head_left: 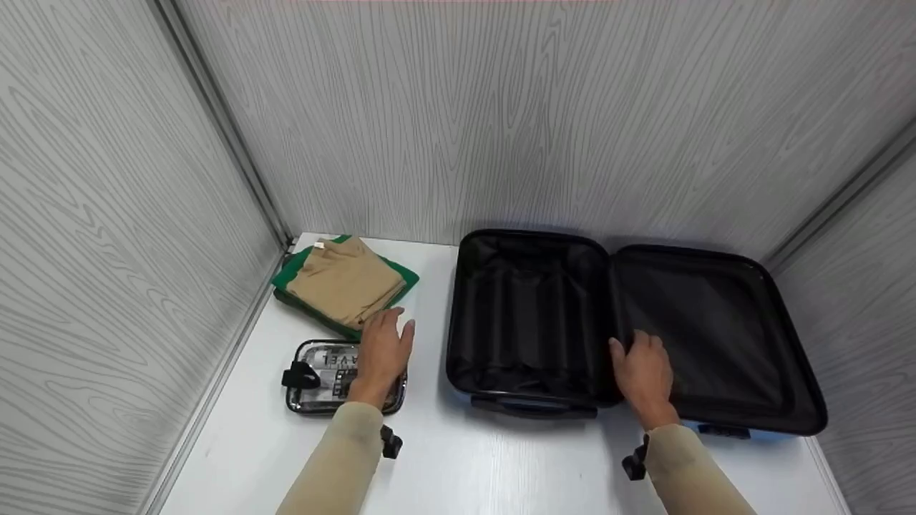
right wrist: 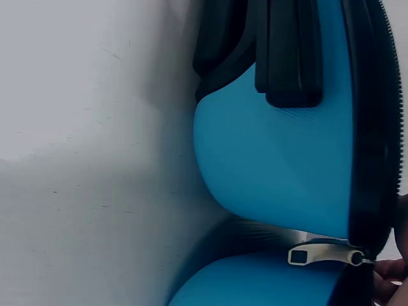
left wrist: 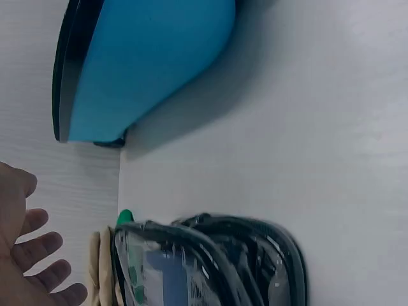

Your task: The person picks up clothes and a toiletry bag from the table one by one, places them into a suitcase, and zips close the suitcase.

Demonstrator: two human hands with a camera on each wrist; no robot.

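Observation:
My left hand [head_left: 383, 350] hovers over a clear travel pouch [head_left: 322, 357] with black trim, its fingers spread and holding nothing. Just beyond its fingertips lies a folded tan garment [head_left: 343, 282] on top of folded green cloth [head_left: 406, 275]. A blue suitcase [head_left: 526, 315] lies unfolded, black lining showing in both halves. Over the seam between the halves, my right hand [head_left: 644, 372] has its fingers loosely extended at the rim of the right half [head_left: 723, 322]. In the right wrist view a metal zipper pull [right wrist: 325, 254] hangs by the fingers, which are mostly cut off.
A grey wood-grain wall [head_left: 515, 121] stands right behind the suitcase, with side walls left and right. The white tabletop [head_left: 501, 465] runs along the front. A black carry handle [head_left: 533, 409] juts from the suitcase's front side.

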